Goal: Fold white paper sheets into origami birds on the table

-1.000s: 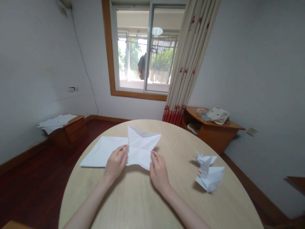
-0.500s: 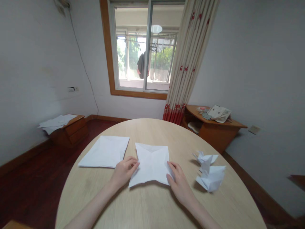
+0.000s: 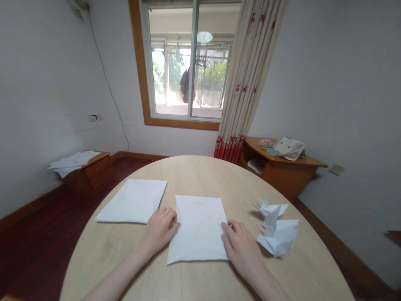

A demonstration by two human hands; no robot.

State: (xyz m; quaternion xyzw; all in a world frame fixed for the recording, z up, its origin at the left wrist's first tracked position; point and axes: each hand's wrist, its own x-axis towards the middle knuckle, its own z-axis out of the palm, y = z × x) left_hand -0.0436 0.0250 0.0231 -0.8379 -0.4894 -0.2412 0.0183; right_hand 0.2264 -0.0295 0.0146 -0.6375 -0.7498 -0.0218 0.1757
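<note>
Pressing flat on a sheet [image 3: 199,228], both hands sit low in the centre of the head view. The sheet is white, creased, and lies opened out on the table [image 3: 200,173], lower centre of the frame, near the front edge.

Left hand [image 3: 160,230]: palm down at the sheet's left edge, fingers [image 3: 169,215] close together and slightly bent, tips resting on the paper. No pinch.

Right hand [image 3: 243,247]: palm down at the sheet's right edge, fingers [image 3: 230,229] held together and laid out nearly straight, tips on the paper's margin. No pinch either.

Stack [image 3: 133,200] of white paper lies left of the sheet, just beside it, not touched by the left hand. Folded figures [image 3: 277,234], white, stand at right of the frame, near the right hand but apart from it; how many there are is hard to tell.

Beyond the table: window [image 3: 184,67] at upper centre, with dark clothing hanging outside. Curtain [image 3: 247,79] is gathered to its right. Cabinet [image 3: 89,171] with white cloth or paper on top sits at middle left. Corner shelf [image 3: 282,167] at middle right carries a pale bag [image 3: 290,148].
</note>
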